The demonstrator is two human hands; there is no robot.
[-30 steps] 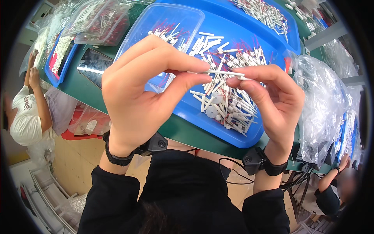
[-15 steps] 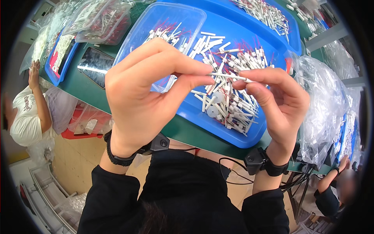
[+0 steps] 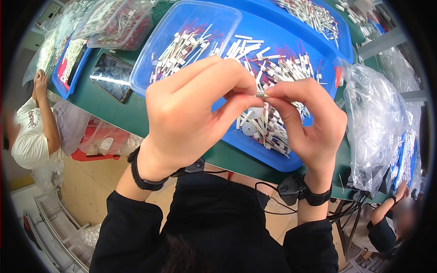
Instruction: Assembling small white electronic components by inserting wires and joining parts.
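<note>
The left hand [image 3: 189, 113] and right hand [image 3: 314, 120] meet, each thumb and forefinger pinched closed on what appears to be a slim white rod [image 3: 261, 95], mostly hidden by fingertips, above the blue tray [image 3: 297, 162] of red-wired white pieces [image 3: 291, 72].

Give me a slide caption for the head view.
Bare left hand and bare right hand pinch a thin pale piece over a blue plastic tray of slender white parts.
</note>
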